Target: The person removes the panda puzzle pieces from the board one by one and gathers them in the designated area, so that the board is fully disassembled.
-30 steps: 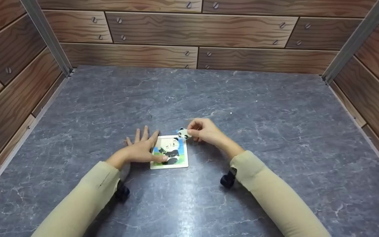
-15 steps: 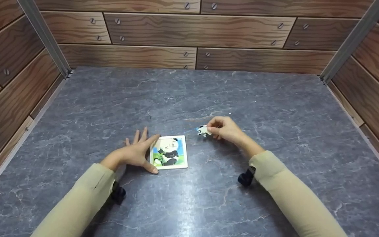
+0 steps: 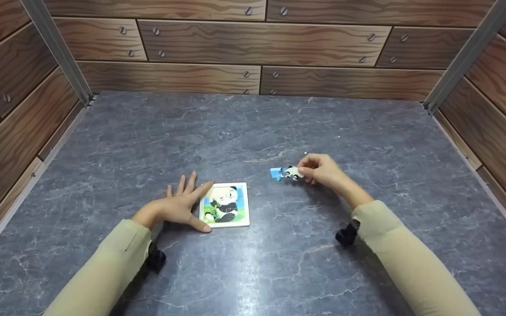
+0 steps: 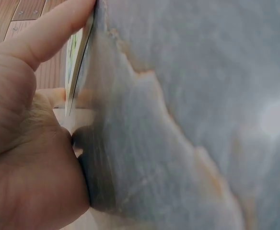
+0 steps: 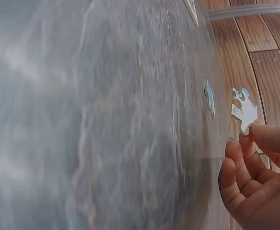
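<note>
In the head view, a square panda jigsaw puzzle (image 3: 231, 226) in a white frame lies flat on the table. My left hand (image 3: 176, 210) spreads its fingers at the puzzle's left side. The index finger is at the top left corner, the thumb at the bottom left; in the left wrist view the puzzle's edge (image 4: 74, 67) shows behind the fingers. Thumb and fingers of my right hand (image 3: 325, 173) pinch a white puzzle piece (image 5: 245, 112) with black patches and a blue knob. Just left of it, a light-blue puzzle piece (image 3: 276, 174) lies on the table.
The dark grey marbled table (image 3: 182, 131) is bounded by wood-patterned walls (image 3: 200, 41) at the back and sides, with grey metal posts (image 3: 59, 55) in the corners. A tiny white speck (image 3: 305, 152) lies beyond my right hand.
My right hand has carried the white piece rightward, away from the puzzle's top right corner. The left thumb has slid off the picture to the lower left corner. The light-blue piece now shows.
</note>
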`<state>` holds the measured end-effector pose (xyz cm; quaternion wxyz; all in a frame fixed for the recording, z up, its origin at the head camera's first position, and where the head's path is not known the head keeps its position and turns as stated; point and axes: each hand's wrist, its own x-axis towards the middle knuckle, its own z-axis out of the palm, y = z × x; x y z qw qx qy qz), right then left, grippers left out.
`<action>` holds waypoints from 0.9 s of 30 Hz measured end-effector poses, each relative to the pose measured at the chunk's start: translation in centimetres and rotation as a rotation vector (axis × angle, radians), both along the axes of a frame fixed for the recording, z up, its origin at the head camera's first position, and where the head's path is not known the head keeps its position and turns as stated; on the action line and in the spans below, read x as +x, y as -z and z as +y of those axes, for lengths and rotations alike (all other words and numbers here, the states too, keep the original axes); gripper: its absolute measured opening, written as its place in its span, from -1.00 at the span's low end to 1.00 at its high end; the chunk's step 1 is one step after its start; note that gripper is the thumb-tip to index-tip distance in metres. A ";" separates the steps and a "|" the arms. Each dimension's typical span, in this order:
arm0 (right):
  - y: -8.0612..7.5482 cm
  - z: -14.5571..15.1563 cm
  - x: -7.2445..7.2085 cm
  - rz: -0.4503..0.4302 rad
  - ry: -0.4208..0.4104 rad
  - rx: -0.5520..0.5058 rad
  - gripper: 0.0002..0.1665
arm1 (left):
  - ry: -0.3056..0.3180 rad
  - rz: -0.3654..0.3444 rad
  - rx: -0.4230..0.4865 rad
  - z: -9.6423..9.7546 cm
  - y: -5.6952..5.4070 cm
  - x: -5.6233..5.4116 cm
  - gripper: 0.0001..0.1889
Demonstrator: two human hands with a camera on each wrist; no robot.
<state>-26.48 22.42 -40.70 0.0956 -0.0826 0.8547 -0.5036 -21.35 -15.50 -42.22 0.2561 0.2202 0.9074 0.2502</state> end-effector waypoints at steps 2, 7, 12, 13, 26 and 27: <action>0.1 0.5 -0.2 0.004 0.010 0.017 -0.77 | 0.002 0.000 0.002 0.0 0.1 0.0 0.23; 0.0 1.6 -0.5 0.015 0.025 0.057 -0.78 | 0.006 -0.002 0.003 0.0 0.1 0.0 0.24; 0.0 2.2 -0.8 -0.001 0.033 0.097 -0.79 | 0.007 -0.002 0.004 0.0 0.1 -0.1 0.24; 0.0 2.3 -0.9 -0.006 0.034 0.103 -0.79 | 0.007 -0.003 0.003 -0.1 0.1 -0.1 0.24; 0.5 2.7 -2.2 -0.014 0.003 0.165 -0.83 | 0.004 -0.009 0.006 -0.1 0.0 0.0 0.23; 0.6 2.7 -2.3 -0.016 0.003 0.173 -0.84 | 0.003 -0.009 0.006 -0.1 0.0 0.0 0.23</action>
